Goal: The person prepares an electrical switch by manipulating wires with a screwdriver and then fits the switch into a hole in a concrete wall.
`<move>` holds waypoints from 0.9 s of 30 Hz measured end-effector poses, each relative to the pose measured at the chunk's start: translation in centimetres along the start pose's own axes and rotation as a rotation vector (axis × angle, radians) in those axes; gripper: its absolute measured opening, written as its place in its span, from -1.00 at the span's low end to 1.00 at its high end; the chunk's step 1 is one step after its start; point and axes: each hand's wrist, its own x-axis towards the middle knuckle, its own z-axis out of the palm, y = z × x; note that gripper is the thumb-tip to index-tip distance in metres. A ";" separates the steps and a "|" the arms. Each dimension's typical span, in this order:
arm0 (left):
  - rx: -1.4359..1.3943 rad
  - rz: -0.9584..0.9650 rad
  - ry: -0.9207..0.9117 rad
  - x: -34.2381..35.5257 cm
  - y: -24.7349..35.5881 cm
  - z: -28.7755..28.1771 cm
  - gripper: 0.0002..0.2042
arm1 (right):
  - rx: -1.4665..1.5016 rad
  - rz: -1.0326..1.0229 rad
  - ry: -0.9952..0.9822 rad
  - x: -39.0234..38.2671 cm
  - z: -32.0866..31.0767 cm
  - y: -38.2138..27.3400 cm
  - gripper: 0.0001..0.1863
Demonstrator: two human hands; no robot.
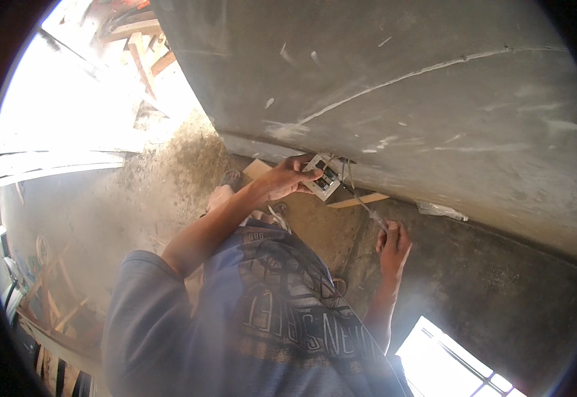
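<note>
My left hand (pixel 290 178) grips a pale rectangular electrical outlet or switch plate (pixel 329 193) by its edge, with the thumb lying across its front. Dark modules sit in the plate's frame, though their exact kind is too small to tell. Thin wires (pixel 350 173) run between the plate and the low part of the wall. A screwdriver (pixel 373 214) is in my right hand (pixel 395 246), the fingers closed round its handle. Its shaft slants up and left, and the tip is at or very near the plate's right side.
A grey plastered wall (pixel 381 86) with a pale curved seam rises ahead. At its foot lie a wooden strip (pixel 359 200) and a crumpled clear plastic piece (pixel 442 211). Timber scraps (pixel 144 56) are piled far left, more wood (pixel 56 308) at the near left. Bright light falls lower right.
</note>
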 end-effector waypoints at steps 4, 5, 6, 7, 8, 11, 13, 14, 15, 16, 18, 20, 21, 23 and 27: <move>0.011 -0.032 -0.003 0.2 0.0 0.1 -0.30 | 0.070 -0.463 0.160 0.5 1.0 1.3 -0.76; 0.010 -0.032 0.003 0.2 -0.1 -0.2 -0.30 | 0.163 -0.356 0.178 -0.1 2.0 -0.9 -0.77; 0.009 -0.032 0.005 0.1 -0.1 -0.2 -0.31 | 0.253 -0.249 0.198 -0.4 2.5 -2.1 -0.77; 0.008 -0.026 0.003 0.0 -0.1 -0.3 -0.31 | 0.163 -0.131 0.125 -0.2 1.8 -1.7 -0.78; 0.005 -0.023 -0.001 0.0 0.0 -0.1 -0.31 | 0.071 -0.011 0.055 0.1 0.3 -0.9 -0.79; -0.008 -0.024 -0.016 0.1 -0.1 0.0 -0.31 | 0.010 -0.210 0.067 0.1 0.1 0.8 -0.76; -0.002 -0.027 -0.005 0.1 -0.1 0.0 -0.32 | 0.083 -0.349 0.136 0.0 1.0 0.7 -0.75; 0.007 -0.030 0.010 -0.2 0.2 0.3 -0.32 | 0.140 -0.327 0.164 -0.2 1.7 -0.8 -0.76; 0.016 -0.032 0.024 -0.3 0.4 0.5 -0.33 | 0.196 -0.305 0.193 -0.4 2.1 -1.6 -0.77; 0.014 -0.029 0.017 -0.3 0.2 0.3 -0.33 | 0.130 -0.183 0.137 -0.2 1.6 -1.2 -0.80; 0.007 -0.023 -0.003 -0.1 0.1 0.1 -0.33 | -0.006 0.060 0.029 0.2 0.1 -0.5 -0.84; -0.009 -0.025 -0.012 -0.1 0.0 0.1 -0.34 | -0.006 -0.182 0.103 -0.4 0.4 0.2 -0.84; -0.017 -0.026 -0.015 -0.1 0.0 0.1 -0.34 | -0.004 -0.304 0.138 -0.6 0.6 0.5 -0.84; -0.012 -0.019 0.000 -0.2 0.1 0.2 -0.36 | 0.357 -0.431 0.097 -0.3 0.0 2.4 -0.84; -0.063 -0.098 0.019 -0.5 0.5 0.5 -0.48 | 1.162 -0.160 0.236 0.2 0.1 0.5 -0.83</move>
